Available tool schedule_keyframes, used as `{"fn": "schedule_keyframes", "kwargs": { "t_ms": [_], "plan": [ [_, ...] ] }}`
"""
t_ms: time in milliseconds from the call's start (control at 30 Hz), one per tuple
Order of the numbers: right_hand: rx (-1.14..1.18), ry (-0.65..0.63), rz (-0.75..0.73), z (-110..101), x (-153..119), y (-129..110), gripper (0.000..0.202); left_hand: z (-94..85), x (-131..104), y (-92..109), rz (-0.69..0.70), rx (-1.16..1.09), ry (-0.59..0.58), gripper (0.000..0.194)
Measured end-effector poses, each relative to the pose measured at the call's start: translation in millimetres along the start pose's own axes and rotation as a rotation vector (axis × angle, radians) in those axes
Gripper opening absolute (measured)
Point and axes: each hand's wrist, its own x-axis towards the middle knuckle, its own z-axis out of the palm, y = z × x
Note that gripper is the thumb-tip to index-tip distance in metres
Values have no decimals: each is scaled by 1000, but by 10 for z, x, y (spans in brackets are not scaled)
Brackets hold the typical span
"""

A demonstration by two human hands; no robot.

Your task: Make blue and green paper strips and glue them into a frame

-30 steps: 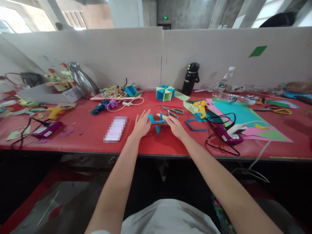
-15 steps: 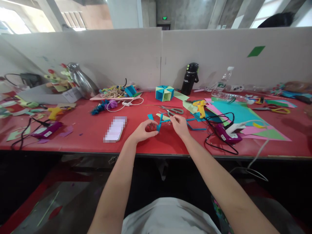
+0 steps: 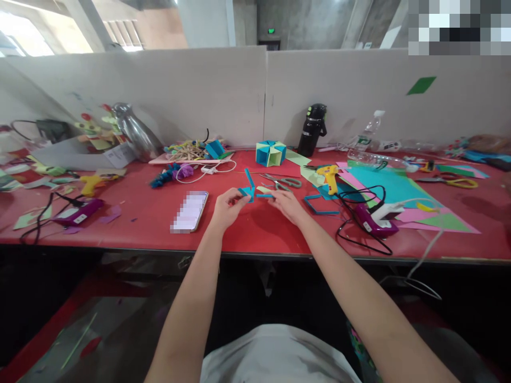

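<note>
Blue folded paper [image 3: 250,190] is, in the head view, above the near middle of the red table [image 3: 139,226], at the fingertips of the left hand [image 3: 229,208]. This hand pinches it narrowly, and one strip of it stands up. The right hand [image 3: 289,206] has its fingers close together on a blue strip [image 3: 263,196]. Half a second ago the two pieces crossed each other; now a small gap seems to be between them. I judge that the parts are being handled separately, and that the joining is not finished. Whether any glue is on them, I cannot tell.

On the table, a bent blue strip [image 3: 321,207] lies to the right, near the yellow glue gun [image 3: 329,178]. The scissors [image 3: 290,182] and a blue-and-green paper wheel [image 3: 271,154] are behind the hands. A phone [image 3: 191,210] lies to the left. Beyond the white partition [image 3: 191,96], a concrete wall [image 3: 303,26] carries a lit green sign [image 3: 271,31].
</note>
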Motion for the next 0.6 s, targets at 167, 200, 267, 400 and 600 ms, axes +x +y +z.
{"fn": "schedule_keyframes", "kwargs": {
  "t_ms": [167, 200, 267, 400, 600],
  "plan": [
    [-75, 315, -183, -113, -4, -31, 35, -13, -8, -47, -16, -46, -29, 27],
    [-68, 336, -183, -126, -11, -33, 37, -11, -13, -43, -14, -50, -42, 27],
    [-20, 328, -123, -127, -11, -28, 40, -7, -27, -10, -10, -61, -89, 27],
    [45, 291, -6, -103, 19, 3, 48, 5, -64, 105, -68, -72, -248, 31],
    [-23, 195, 43, -130, -27, 26, 47, 30, -106, 159, -126, -53, -411, 27]
  ]
}}
